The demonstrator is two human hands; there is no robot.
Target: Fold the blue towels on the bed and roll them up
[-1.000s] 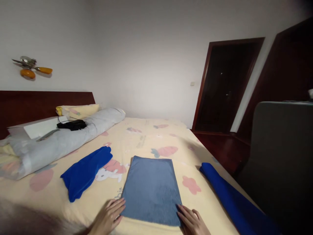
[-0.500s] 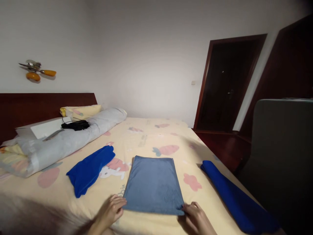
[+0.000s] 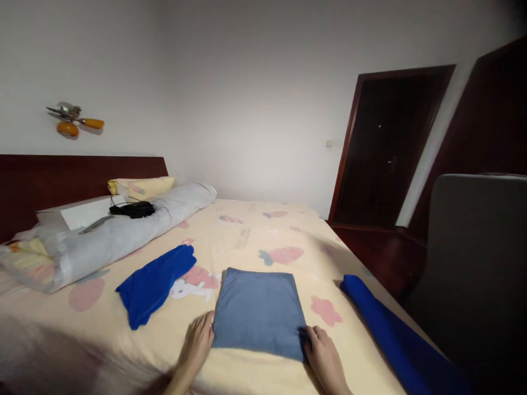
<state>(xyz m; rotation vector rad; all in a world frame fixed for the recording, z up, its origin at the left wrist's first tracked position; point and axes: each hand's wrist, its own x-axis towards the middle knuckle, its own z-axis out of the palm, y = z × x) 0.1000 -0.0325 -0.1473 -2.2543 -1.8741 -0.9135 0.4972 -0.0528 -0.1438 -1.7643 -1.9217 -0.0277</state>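
A grey-blue folded cloth [image 3: 259, 312] lies flat as a near-square on the bed in front of me. My left hand [image 3: 201, 336] is at its left edge near the closer corner, fingers closed on the fabric. At the right edge, my right hand [image 3: 321, 351] pinches the cloth close to the other near corner; the thumb is mostly hidden. To the left lies a crumpled bright blue cloth [image 3: 154, 285]. A long folded blue cloth [image 3: 382, 323] stretches along the bed's right side.
The bed [image 3: 247, 236] has a yellow sheet with carrot and rabbit prints. A rolled grey quilt [image 3: 123, 241], a white box [image 3: 94, 213] and a black strapped item [image 3: 134, 209] lie near the headboard [image 3: 82, 173]. A dark chair back [image 3: 473, 247] stands at the right.
Both hands have moved from the cloth's near corners slightly up along its side edges. The near edge now looks slightly slanted. The view has shifted a little.
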